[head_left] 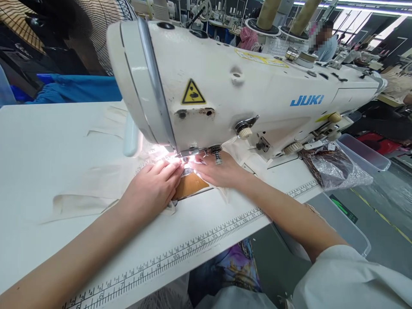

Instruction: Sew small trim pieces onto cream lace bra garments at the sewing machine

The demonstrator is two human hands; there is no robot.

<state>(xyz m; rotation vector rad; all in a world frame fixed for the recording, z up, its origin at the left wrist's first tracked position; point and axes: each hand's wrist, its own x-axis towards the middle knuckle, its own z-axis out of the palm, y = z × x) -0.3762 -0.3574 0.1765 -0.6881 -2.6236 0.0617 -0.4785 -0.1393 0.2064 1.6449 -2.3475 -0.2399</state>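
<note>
Under the lit needle area of a white sewing machine, both hands are on a thin cream fabric. My left hand is closed, its fingers pressed together on the fabric just left of the presser foot. From the right, my right hand reaches beneath the machine arm, its fingers closed on the fabric beside the foot. Between the hands shows a tan-orange plate in the table bed. Glare and the fingers hide the stitching spot.
A printed ruler strip runs along the front edge of the white table. At the right are a plastic bag and clear bins. Fans stand behind at left; a person is in the background.
</note>
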